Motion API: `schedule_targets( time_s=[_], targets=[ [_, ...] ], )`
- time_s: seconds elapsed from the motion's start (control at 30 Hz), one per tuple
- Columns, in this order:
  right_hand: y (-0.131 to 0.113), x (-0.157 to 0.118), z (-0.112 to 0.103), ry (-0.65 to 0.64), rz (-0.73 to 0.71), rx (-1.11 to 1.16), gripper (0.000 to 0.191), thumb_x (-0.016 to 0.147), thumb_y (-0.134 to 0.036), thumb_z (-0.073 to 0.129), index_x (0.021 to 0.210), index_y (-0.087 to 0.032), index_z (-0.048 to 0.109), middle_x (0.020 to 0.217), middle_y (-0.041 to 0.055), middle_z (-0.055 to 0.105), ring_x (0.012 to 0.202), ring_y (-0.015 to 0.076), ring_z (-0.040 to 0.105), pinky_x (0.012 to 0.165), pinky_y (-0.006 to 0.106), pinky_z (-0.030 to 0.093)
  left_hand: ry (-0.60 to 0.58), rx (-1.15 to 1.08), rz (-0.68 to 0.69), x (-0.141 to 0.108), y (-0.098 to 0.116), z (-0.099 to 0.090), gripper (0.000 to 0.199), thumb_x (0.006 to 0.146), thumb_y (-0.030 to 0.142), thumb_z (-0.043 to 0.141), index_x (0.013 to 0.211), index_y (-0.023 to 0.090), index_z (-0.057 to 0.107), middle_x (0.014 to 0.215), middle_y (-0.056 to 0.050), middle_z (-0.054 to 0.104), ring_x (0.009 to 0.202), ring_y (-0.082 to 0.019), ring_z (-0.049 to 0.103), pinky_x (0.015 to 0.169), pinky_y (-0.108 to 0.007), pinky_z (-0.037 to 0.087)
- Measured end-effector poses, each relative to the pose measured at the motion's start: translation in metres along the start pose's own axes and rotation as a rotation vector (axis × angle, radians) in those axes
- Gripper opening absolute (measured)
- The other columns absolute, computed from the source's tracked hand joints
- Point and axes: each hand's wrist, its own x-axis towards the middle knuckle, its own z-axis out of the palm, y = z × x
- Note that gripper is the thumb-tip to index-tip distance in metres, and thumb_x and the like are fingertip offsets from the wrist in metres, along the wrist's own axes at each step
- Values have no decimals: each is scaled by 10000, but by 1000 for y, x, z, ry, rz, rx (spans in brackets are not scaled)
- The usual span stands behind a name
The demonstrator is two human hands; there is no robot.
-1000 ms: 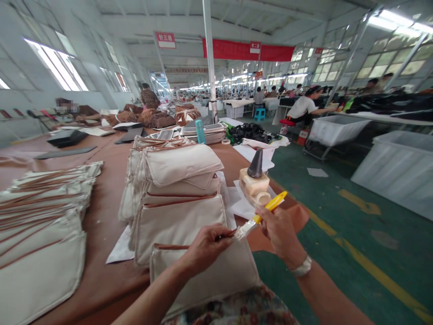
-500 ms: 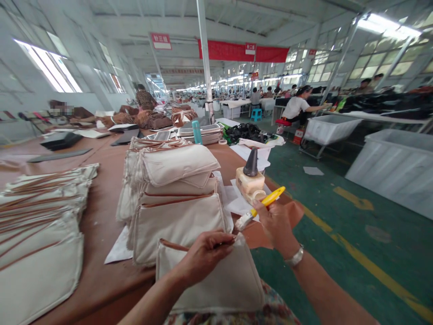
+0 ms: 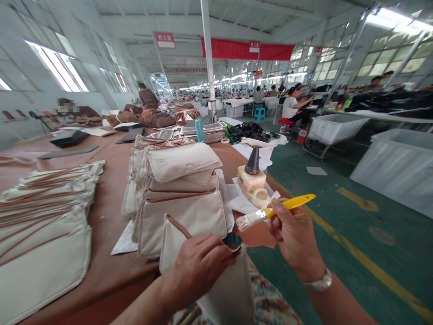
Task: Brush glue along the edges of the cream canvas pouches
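A cream fabric pouch [image 3: 233, 289] with brown edging rests against my lap, its top gaping to show a teal lining. My left hand [image 3: 203, 266] is closed on the pouch's upper edge. In my right hand [image 3: 296, 232] is a paintbrush [image 3: 291, 203] with a yellow handle; its whitish bristles point left, just above the pouch's opening and apart from it. Beyond the brush a glue-stained plastic bottle [image 3: 252, 180] lies on white paper, with a dark cone on top and a round opening facing me. Stacked cream pouches [image 3: 182, 221] stand directly behind the held one.
More cream pouches [image 3: 43, 257] lie fanned out on the brown-covered table [image 3: 111, 203] at left. A teal bottle [image 3: 199, 131] stands behind the stack. White bins [image 3: 395, 162] stand on the green floor at right. Other people sit farther back.
The pouch's top has been opened, so its teal lining shows. My right hand and the paintbrush have moved right and slightly down, with the brush lying flatter.
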Motion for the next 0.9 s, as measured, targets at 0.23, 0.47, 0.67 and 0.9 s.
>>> schedule_targets(
  time_s=[0.23, 0.47, 0.67, 0.9],
  targets=[
    [13, -27, -16, -128, 134, -106, 370, 839, -484, 805, 811, -162, 625, 515, -55, 430, 416, 85, 347, 385, 180, 275, -136, 284, 244, -2, 7, -18, 135, 967, 159, 462, 951, 162, 596, 711, -12, 585, 586, -149, 481, 535, -319, 308],
    [-14, -23, -30, -110, -113, -235, 274, 910, -425, 743, 856, -187, 619, 550, -45, 434, 458, 110, 385, 399, 194, 293, -123, 332, 325, 0, 12, -19, 213, 977, 145, 372, 941, 139, 581, 677, -12, 528, 553, -146, 462, 520, -325, 283],
    [-5, -28, -21, -395, -153, -364, 260, 974, -413, 655, 842, -190, 639, 639, -11, 502, 525, 124, 437, 469, 215, 358, -111, 354, 289, -4, 14, -22, 211, 977, 161, 385, 973, 132, 594, 690, -17, 548, 564, -159, 468, 527, -327, 303],
    [-6, -28, -15, -296, -220, -342, 266, 942, -441, 676, 828, -202, 648, 581, -23, 455, 474, 130, 409, 432, 230, 337, -106, 399, 230, -5, 22, -28, 170, 966, 146, 411, 944, 152, 579, 671, -7, 537, 555, -150, 473, 511, -321, 304]
  ],
)
